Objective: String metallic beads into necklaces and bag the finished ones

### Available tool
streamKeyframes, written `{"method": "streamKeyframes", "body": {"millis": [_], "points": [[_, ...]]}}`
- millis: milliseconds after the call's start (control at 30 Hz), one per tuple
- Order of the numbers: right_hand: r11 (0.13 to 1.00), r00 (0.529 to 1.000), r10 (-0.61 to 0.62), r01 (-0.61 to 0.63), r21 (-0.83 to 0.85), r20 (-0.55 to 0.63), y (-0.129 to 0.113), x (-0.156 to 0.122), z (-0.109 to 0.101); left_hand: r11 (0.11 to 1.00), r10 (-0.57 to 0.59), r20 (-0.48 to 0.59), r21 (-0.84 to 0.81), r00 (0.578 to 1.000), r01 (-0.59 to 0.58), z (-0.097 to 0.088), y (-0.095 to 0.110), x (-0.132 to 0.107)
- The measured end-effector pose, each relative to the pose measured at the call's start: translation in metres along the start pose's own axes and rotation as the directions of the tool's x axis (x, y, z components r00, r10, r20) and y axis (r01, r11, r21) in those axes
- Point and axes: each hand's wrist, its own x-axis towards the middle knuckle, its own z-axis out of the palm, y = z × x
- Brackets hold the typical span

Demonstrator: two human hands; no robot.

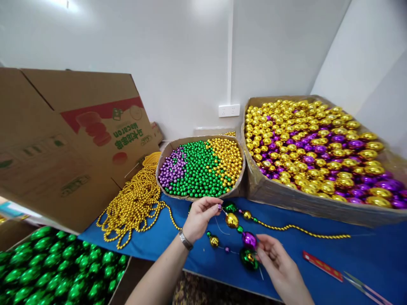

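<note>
My left hand (201, 218), with a metal band at the wrist, pinches a small purple bead (219, 206) on a thread. Below it along the thread hang a gold ball (232, 220) and a small green bead (239, 229). The fingers of my right hand (280, 262) are closed at the edge of a large purple ball (249, 239), beside a large green ball (248, 258). A strand with a smaller gold ball (214, 241) and a purple bead (227, 250) trails to the left. Behind my hands, a gold bead chain (295, 227) extends rightward over the blue cloth.
Ahead stands a carton of purple, green and gold beads (200, 167). At right is a box of gold and purple balls (305, 148); a heap of gold chains (133, 207) lies left. Green balls (57, 267) fill the lower left. A red strip (322, 266) and tweezers (365, 288) lie right.
</note>
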Motion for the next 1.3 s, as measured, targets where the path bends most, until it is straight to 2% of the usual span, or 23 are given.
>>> {"method": "streamKeyframes", "body": {"millis": [167,233,300,367,467,533,600,733,900,1000,1067,1133,1300], "points": [[0.962,0.997,-0.049,0.033,-0.272,-0.053,-0.009,0.003,-0.007,0.988,0.033,0.091,0.146,0.995,-0.047,0.006,0.009,0.003],[0.957,0.995,-0.067,0.042,-0.288,-0.077,-0.008,0.008,-0.013,0.984,0.008,0.138,0.173,0.990,-0.032,0.013,0.011,0.006],[0.971,0.994,-0.070,0.048,-0.234,-0.086,-0.003,0.014,-0.018,0.982,-0.026,0.164,0.187,0.986,-0.005,0.023,0.009,0.010],[0.980,0.994,-0.060,0.042,-0.194,-0.086,0.005,0.018,-0.024,0.982,-0.055,0.189,0.186,0.981,0.019,0.035,0.001,0.014],[0.975,0.995,-0.043,0.023,-0.220,-0.086,0.019,0.019,-0.032,0.983,-0.067,0.228,0.184,0.971,0.024,0.054,-0.020,0.017],[0.966,0.996,-0.032,0.008,-0.257,-0.089,0.026,0.016,-0.037,0.973,-0.051,0.254,0.231,0.966,-0.010,0.066,-0.033,0.018],[0.953,0.994,-0.026,-0.006,-0.302,-0.104,0.026,0.012,-0.044,0.934,-0.010,0.295,0.344,0.956,-0.096,0.077,-0.038,0.018],[0.935,0.984,-0.053,-0.011,-0.355,-0.170,0.000,0.004,-0.058,0.800,0.084,0.404,0.518,0.911,-0.304,0.098,-0.018,0.020],[0.880,0.953,-0.249,0.148,-0.452,-0.171,-0.057,0.002,-0.055,0.731,0.196,0.510,0.493,0.837,-0.472,0.126,0.013,0.024],[0.821,0.943,-0.314,0.211,-0.530,-0.110,-0.065,0.006,-0.047,0.688,0.237,0.550,0.487,0.801,-0.538,0.136,0.014,0.023],[0.803,0.946,-0.317,0.234,-0.548,-0.061,-0.056,0.010,-0.044,0.665,0.257,0.539,0.504,0.803,-0.551,0.137,0.010,0.021],[0.803,0.949,-0.313,0.251,-0.540,-0.025,-0.044,0.013,-0.042,0.668,0.261,0.507,0.519,0.821,-0.533,0.135,0.006,0.020],[0.831,0.962,-0.272,0.220,-0.511,-0.029,-0.033,0.012,-0.043,0.732,0.210,0.447,0.518,0.869,-0.443,0.133,0.002,0.020]]}}
